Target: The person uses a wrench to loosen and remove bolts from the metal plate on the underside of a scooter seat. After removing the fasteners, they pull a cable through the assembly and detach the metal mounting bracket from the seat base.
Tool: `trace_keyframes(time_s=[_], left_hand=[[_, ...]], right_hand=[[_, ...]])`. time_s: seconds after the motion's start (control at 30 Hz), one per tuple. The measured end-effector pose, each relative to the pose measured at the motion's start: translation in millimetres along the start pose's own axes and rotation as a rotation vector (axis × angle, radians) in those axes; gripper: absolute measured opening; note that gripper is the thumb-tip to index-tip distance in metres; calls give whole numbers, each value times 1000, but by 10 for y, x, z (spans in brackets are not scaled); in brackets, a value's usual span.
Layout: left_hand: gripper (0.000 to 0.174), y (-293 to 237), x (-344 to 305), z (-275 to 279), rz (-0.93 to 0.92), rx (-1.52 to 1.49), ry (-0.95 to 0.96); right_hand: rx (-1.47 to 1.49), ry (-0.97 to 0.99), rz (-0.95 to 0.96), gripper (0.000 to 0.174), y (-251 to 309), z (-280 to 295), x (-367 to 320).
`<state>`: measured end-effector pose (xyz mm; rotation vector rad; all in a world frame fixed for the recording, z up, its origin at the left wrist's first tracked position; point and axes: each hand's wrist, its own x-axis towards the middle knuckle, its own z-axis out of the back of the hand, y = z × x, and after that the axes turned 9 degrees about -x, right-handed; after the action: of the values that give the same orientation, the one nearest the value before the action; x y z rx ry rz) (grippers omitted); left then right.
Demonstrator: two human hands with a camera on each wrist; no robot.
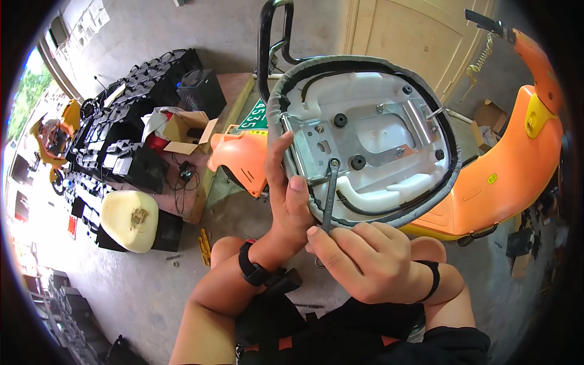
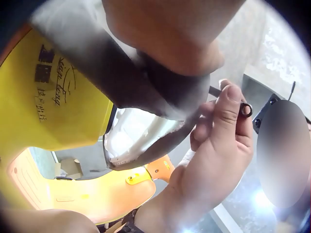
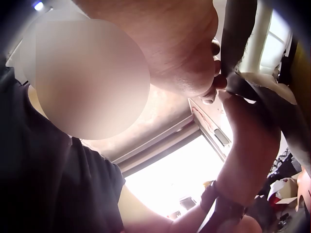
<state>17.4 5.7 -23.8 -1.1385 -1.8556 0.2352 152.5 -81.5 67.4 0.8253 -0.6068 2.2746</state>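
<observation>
An upturned scooter seat (image 1: pixel 420 193) faces me with its white underside and a silver metal bracket (image 1: pixel 310 149) showing. My left hand (image 1: pixel 289 210) holds the seat's near-left rim, its thumb and one finger in front and the other fingers hidden behind. A dark wrench (image 1: pixel 330 198) stands with its ring end over a bolt (image 1: pixel 334 162) at the bracket's lower corner. Around the lower shaft of the wrench curl the fingers of my right hand (image 1: pixel 371 258). The wrench's other end (image 2: pixel 246 110) sticks out past those fingers in the left wrist view.
The orange scooter body (image 1: pixel 486 188) stands behind and to the right of the seat. On the left are rows of black batteries (image 1: pixel 131 103), an open cardboard box (image 1: pixel 182 131) and a cream foam pad (image 1: pixel 129 220). Yellow-handled pliers (image 1: pixel 205 246) lie on the floor.
</observation>
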Motion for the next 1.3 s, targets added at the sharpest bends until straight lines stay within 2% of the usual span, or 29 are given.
trace_keyframes(time_s=[0.03, 0.1, 0.17, 0.2, 0.33, 0.43, 0.63, 0.73, 0.87, 0.93, 0.97, 1.03, 1.1, 1.13, 1.17, 1.23, 1.3], left_hand=[[73, -10, 5, -48, 0, 1, 2], [73, -35, 5, -184, -16, 144, -129], [74, -36, 7, -50, -3, 170, -69], [75, -35, 5, 2, 12, 196, -14], [77, -111, -18, -32, 44, 270, 2], [69, -117, -21, -66, -3, 275, 29], [71, -128, -18, -105, 20, 221, 21], [70, -89, -24, -61, 18, 231, 16], [70, -89, -22, -78, -14, 294, 36], [77, -36, -33, -182, -27, 345, -137], [77, -57, -28, -153, -29, 344, -139], [77, -109, -17, -52, 37, 165, 29], [77, -102, -28, 0, 48, 244, -2], [73, -135, -14, -28, 40, 244, 28], [69, -151, -7, -43, 31, 243, 58], [69, -130, -11, -37, 3, 265, 47], [70, -143, -9, -62, -7, 250, 50]], right_hand=[[35, -2, 2, 30, -7, -16, 0], [70, -8, 4, 29, -42, 14, 21], [208, 110, 2, 29, -158, 137, 49], [198, 121, 49, 28, -224, 155, 32], [239, 130, 52, 27, -248, 190, 24], [129, 87, 65, 27, -187, 164, -14], [20, 105, 84, 28, -192, 165, 23], [32, 51, 116, 27, -189, 123, 34], [0, 35, 130, 33, -128, 79, 26], [37, 10, 124, 34, -137, 78, 21], [93, 2, 99, 36, -164, 96, 20], [150, -7, 79, 37, -231, 128, 25], [294, -122, -53, 36, -304, 164, 42], [395, -99, -138, 31, -347, 245, 92], [396, -98, -136, 31, -422, 258, 69], [595, -157, -332, 18, -547, 281, 9], [866, -309, -749, 14, -491, 259, -4]])
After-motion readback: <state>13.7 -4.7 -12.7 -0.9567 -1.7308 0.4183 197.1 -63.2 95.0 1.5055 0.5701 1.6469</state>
